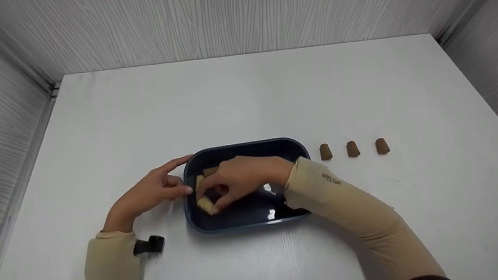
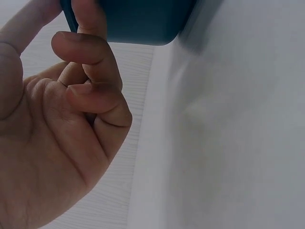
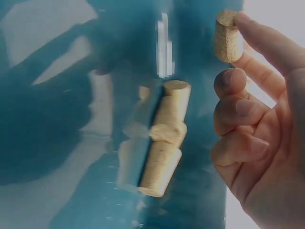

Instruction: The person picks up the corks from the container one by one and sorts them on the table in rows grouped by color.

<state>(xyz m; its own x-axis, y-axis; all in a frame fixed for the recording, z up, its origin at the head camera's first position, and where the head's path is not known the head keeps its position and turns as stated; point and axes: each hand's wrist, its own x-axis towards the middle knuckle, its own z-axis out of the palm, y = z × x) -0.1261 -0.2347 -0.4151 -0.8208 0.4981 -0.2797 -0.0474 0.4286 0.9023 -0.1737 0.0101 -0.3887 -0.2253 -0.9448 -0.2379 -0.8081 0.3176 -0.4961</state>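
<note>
My right hand (image 1: 244, 176) reaches inside a dark blue tray (image 1: 247, 227) and pinches a tapered cork stopper (image 1: 206, 205) between thumb and index finger. In the right wrist view that stopper (image 3: 228, 40) is held up by the fingertips, the other fingers curled toward the palm. More cork stoppers (image 3: 161, 167) lie in a row on the tray floor; how many is hard to tell. At the tray's left side, my left hand (image 1: 147, 193) touches the rim with a straight index finger and the thumb. Its remaining fingers are bent in the left wrist view.
On the white table (image 1: 245, 99), right of the tray, three brown cork stoppers (image 1: 326, 151) stand apart in a row. A black wrist device (image 1: 149, 245) juts from the left sleeve. Grained pale panels (image 1: 238, 19) border the table.
</note>
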